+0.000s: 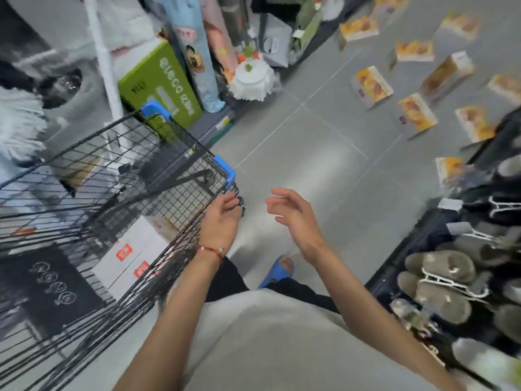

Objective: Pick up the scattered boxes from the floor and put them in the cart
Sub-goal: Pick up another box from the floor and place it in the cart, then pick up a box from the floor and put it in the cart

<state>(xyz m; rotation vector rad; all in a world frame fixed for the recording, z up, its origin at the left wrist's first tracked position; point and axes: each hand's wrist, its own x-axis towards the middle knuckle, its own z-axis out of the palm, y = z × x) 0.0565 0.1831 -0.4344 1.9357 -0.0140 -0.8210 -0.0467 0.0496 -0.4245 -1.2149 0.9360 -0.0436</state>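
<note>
Flat yellow-orange boxes across grey floor; left hand around black wire cart rim, right hand slack, empty.

Nothing here can be read with certainty, as blur smears most of the print. A green box beyond the cart carries large white lettering, turned sideways, with letters too indistinct to make out. Inside the cart, a white box bears two small red labels with pale marks, too blurred to read. Beside it, a black panel shows a row of white outline symbols, also illegible. The orange boxes on the floor have print too small to read
</note>
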